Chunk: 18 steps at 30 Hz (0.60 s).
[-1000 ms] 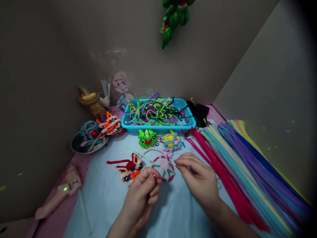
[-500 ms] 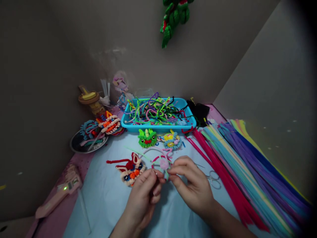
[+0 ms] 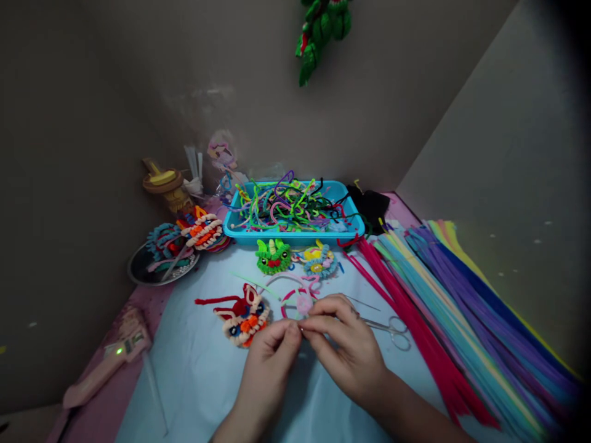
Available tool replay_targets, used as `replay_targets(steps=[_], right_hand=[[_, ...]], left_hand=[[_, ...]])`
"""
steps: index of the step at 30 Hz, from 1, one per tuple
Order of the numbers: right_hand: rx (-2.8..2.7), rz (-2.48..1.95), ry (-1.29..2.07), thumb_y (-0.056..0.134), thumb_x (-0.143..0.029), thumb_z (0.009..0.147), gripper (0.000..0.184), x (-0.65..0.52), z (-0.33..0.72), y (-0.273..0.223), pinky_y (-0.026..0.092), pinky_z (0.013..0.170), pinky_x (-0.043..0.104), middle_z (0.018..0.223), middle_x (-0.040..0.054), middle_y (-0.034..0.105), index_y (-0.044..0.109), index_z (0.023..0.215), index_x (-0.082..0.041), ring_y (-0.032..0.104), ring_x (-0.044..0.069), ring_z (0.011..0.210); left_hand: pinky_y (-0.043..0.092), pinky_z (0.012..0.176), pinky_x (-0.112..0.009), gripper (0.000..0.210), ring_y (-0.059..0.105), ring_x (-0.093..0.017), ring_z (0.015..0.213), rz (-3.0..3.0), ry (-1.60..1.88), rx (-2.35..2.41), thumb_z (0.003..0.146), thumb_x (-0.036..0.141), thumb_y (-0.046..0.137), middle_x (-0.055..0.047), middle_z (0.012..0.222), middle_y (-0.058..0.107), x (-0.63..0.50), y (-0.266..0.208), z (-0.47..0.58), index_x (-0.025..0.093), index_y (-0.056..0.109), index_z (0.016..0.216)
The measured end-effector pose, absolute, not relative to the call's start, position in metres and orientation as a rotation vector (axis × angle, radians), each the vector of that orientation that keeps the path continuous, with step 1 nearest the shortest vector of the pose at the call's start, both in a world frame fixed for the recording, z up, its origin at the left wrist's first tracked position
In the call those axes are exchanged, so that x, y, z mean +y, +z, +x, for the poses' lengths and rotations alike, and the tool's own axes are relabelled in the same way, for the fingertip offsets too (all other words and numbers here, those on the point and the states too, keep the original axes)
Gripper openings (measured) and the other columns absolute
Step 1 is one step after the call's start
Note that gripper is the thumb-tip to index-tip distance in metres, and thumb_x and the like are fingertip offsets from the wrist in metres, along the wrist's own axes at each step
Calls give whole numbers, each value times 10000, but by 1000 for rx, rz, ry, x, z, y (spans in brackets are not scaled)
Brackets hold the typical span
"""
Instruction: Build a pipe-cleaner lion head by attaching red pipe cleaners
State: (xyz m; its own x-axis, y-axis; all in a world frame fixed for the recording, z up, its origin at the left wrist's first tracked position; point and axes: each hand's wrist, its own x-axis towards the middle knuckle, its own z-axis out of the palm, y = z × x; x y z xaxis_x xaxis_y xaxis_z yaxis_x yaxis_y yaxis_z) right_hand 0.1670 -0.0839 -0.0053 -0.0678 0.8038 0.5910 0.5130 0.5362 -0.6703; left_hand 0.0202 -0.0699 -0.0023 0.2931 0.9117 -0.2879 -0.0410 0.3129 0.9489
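Over the pale blue cloth point(image 3: 194, 381), my left hand point(image 3: 272, 357) and my right hand point(image 3: 344, 338) meet, fingertips pinched together. A tiny shiny spot shows between them; the small thing they grip is mostly hidden. Just beyond my fingertips lie a pink fuzzy ball point(image 3: 304, 304), a red pipe cleaner ring point(image 3: 289, 298) and a pink pipe cleaner loop point(image 3: 281, 276). Left of them rests a cream, red and orange pipe cleaner animal head point(image 3: 247, 326). Scissors point(image 3: 397, 332) lie beside my right hand, partly covered by it.
A blue tray point(image 3: 295, 235) of tangled pipe cleaner pieces stands at the back, with a green animal head point(image 3: 273, 258) and a blue-yellow one point(image 3: 319, 261) before it. Bundled pipe cleaners point(image 3: 452, 307) spread at right. At left are a glue gun point(image 3: 111, 363) and metal bowl point(image 3: 161, 280).
My hands have drawn closer together, the left one moving slightly right and the right one slightly left. The pale green piece by my right fingertips is now mostly hidden. More of the scissors shows.
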Motion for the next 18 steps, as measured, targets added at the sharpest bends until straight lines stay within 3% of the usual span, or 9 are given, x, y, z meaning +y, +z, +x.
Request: replay_targets(steps=[11, 18], right_hand=[[-1684, -1088, 400, 558, -55, 839, 178, -82, 166, -4, 492, 714, 282, 870, 35, 561, 620, 908, -207, 566, 161, 827], [-1462, -1016, 527, 513, -11, 820, 241, -83, 162, -18, 460, 693, 302, 830, 7, 538, 449, 880, -236, 543, 161, 798]], left_hand=[[300, 525, -195, 348, 375, -87, 559, 855, 895, 1056, 700, 486, 731, 27, 590, 518, -73, -9, 22, 143, 674, 695], [272, 470, -175, 328, 371, -58, 508, 633, 928, 1035, 607, 436, 816, 23, 614, 574, -71, -2, 23, 147, 689, 695]])
